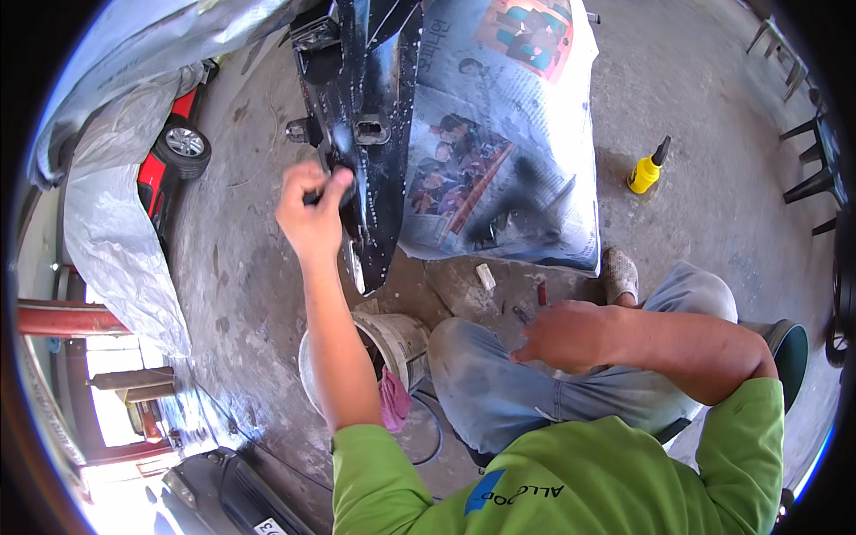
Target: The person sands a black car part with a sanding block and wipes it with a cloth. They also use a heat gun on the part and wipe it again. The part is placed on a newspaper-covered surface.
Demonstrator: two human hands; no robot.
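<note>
A long black car body panel (374, 165) with brackets and openings stands ahead of me, its surface dotted with whitish droplets. At its left edge my left hand (308, 214) is closed around a small dark piece (343, 183); fingers and shadow hide most of it, so its kind does not show. My right hand (566, 337) hovers above my knees, apart from the panel. Its back faces up, the partly visible fingers look loosely stretched, and nothing shows in them. Newspaper (481, 160) with black overspray covers the surface to the right of the panel.
A white bucket (406, 339) with a pink cloth (394, 399) over its rim stands below my left forearm. A yellow bottle (645, 174) with a black nozzle is on the concrete at right. Covered red car (152, 183) at left, dark car (223, 495) lower left, black chairs (816, 160) far right.
</note>
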